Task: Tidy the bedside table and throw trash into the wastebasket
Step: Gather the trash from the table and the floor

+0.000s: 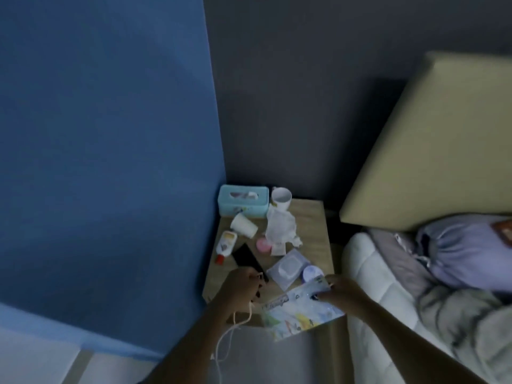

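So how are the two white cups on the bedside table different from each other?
The paper cup lies tipped on its side near the left edge, mouth toward the lotion bottle; the mug stands upright at the back beside the tissue box. The paper cup is plain and tapered; the mug looks thicker. Both are white, and nothing shows inside either.

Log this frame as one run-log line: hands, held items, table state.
left hand: holds white cord | right hand: grips colourful booklet | bedside table: crumpled tissue, paper cup remaining
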`<state>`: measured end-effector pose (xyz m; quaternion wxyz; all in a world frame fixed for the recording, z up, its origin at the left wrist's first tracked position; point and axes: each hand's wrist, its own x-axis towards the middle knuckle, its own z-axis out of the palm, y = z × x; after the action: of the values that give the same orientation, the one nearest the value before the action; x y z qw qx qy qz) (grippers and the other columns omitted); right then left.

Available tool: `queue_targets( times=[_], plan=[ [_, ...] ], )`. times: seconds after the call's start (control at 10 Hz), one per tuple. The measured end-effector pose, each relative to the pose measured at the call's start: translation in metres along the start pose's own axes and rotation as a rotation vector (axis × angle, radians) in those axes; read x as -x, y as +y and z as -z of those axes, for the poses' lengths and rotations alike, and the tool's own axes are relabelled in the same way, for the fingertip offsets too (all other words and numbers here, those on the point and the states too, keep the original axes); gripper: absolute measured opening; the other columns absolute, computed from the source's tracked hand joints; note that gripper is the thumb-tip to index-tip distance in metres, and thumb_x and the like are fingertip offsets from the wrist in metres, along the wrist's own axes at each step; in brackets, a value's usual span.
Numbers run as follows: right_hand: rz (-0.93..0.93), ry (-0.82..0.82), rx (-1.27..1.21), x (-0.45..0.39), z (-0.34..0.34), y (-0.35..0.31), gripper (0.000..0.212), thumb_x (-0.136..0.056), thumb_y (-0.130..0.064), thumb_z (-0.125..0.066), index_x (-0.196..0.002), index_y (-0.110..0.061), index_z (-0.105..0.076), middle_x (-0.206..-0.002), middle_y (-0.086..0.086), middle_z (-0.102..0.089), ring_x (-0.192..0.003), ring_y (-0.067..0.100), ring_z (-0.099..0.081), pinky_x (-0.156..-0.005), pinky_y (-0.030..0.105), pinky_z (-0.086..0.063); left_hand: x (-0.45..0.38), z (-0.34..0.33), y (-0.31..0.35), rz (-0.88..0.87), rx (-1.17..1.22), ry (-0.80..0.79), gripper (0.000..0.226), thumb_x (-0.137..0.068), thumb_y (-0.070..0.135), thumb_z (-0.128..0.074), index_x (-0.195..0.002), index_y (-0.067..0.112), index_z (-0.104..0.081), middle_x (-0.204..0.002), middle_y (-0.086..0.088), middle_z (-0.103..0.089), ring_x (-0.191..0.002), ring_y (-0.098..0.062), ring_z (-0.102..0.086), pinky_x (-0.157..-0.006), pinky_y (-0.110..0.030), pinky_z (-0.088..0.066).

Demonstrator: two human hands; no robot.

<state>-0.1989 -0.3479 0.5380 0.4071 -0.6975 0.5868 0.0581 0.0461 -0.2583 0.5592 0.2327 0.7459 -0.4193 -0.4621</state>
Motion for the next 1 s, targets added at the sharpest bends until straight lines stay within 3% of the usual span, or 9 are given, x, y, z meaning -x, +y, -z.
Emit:
queue_targets(
  times=[0.1,0.2,0.3,0.4,0.5,0.7,0.8,0.9,1.0],
  plan=[
    [-0.03,0.058,-0.211,-0.002,0.053,-0.03,0.026,-0.074,-0.032,-0.075,-0.092,-0.015,-0.071,-0.099,0.011,-0.072,-0.09,0.022,-0.069,-0.082,0.041,-0.055,-0.002,0.041,0.065,-0.052,0.085,0.045,0.028,-0.085,0.011,-0.059,-0.059,0.017,-0.07,-0.049,0.006,-0.054,-0.054,-0.013,-0.049,-0.053,-0.027,-0.035],
    [-0.085,0.079,-0.356,-0.018,0.089,-0.049,0.026,-0.08,-0.02,-0.074,-0.103,-0.007,-0.069,-0.102,0.014,-0.07,-0.096,0.029,-0.068,-0.087,0.046,-0.056,-0.022,0.075,0.111,-0.078,0.114,0.087,0.03,-0.083,0.009,-0.061,-0.057,0.024,-0.066,-0.068,0.003,-0.063,-0.072,-0.017,-0.056,-0.062,-0.027,-0.042],
    [-0.129,0.075,-0.535,-0.044,0.112,-0.061,0.022,-0.079,-0.01,-0.076,-0.098,-0.008,-0.067,-0.099,0.016,-0.069,-0.095,0.032,-0.067,-0.086,0.05,-0.056,-0.05,0.101,0.15,-0.085,0.207,0.169,0.02,-0.083,0.015,-0.06,-0.065,0.022,-0.066,-0.079,-0.004,-0.064,-0.079,-0.019,-0.058,-0.065,-0.026,-0.044],
    [-0.165,0.027,-0.599,-0.074,0.121,-0.062,0.016,-0.08,-0.008,-0.074,-0.09,-0.015,-0.064,-0.096,0.015,-0.069,-0.091,0.03,-0.068,-0.082,0.046,-0.058,-0.081,0.111,0.177,-0.106,0.213,0.231,0.033,-0.084,0.01,-0.057,-0.053,0.023,-0.062,-0.062,0.003,-0.051,-0.057,-0.011,-0.044,-0.054,-0.019,-0.034],
    [-0.212,-0.021,-0.608,-0.106,0.122,-0.055,0.018,-0.079,-0.008,-0.074,-0.085,-0.018,-0.061,-0.091,0.012,-0.067,-0.082,0.024,-0.067,-0.08,0.045,-0.058,-0.11,0.111,0.19,-0.08,0.233,0.257,0.02,-0.076,0.021,-0.054,-0.058,0.021,-0.065,-0.06,0.009,-0.055,-0.056,-0.009,-0.045,-0.052,-0.019,-0.034],
    [-0.228,-0.066,-0.599,-0.159,0.116,-0.036,0.023,-0.085,-0.009,-0.068,-0.081,-0.025,-0.052,-0.083,0.001,-0.061,-0.074,0.01,-0.06,-0.057,0.024,-0.049,-0.177,0.1,0.178,0.03,0.253,0.301,0.022,-0.068,0.031,-0.048,-0.063,0.021,-0.067,-0.067,-0.002,-0.064,-0.064,-0.019,-0.059,-0.061,-0.029,-0.045],
    [-0.269,-0.082,-0.581,-0.179,0.108,-0.027,0.025,-0.084,-0.012,-0.069,-0.08,-0.026,-0.049,-0.084,0.001,-0.059,-0.074,0.01,-0.058,-0.057,0.023,-0.048,-0.204,0.091,0.155,0.119,0.176,0.304,0.018,-0.086,0.023,-0.052,-0.076,0.015,-0.064,-0.071,0.0,-0.064,-0.07,-0.019,-0.062,-0.069,-0.031,-0.05],
    [-0.293,-0.121,-0.546,-0.197,0.095,-0.013,0.022,-0.085,-0.015,-0.069,-0.084,-0.026,-0.051,-0.086,0.001,-0.06,-0.076,0.01,-0.059,-0.06,0.024,-0.05,-0.222,0.078,0.117,0.238,0.181,0.333,0.023,-0.096,0.016,-0.05,-0.076,0.016,-0.061,-0.078,-0.007,-0.067,-0.083,-0.027,-0.066,-0.078,-0.037,-0.052],
    [-0.292,-0.155,-0.525,-0.208,0.084,-0.004,0.021,-0.085,-0.016,-0.069,-0.085,-0.027,-0.052,-0.086,0.0,-0.061,-0.077,0.01,-0.061,-0.062,0.025,-0.051,-0.23,0.066,0.091,0.317,0.147,0.34,0.022,-0.098,0.022,-0.049,-0.093,0.006,-0.064,-0.097,-0.018,-0.071,-0.094,-0.034,-0.068,-0.08,-0.038,-0.053]
  ],
)
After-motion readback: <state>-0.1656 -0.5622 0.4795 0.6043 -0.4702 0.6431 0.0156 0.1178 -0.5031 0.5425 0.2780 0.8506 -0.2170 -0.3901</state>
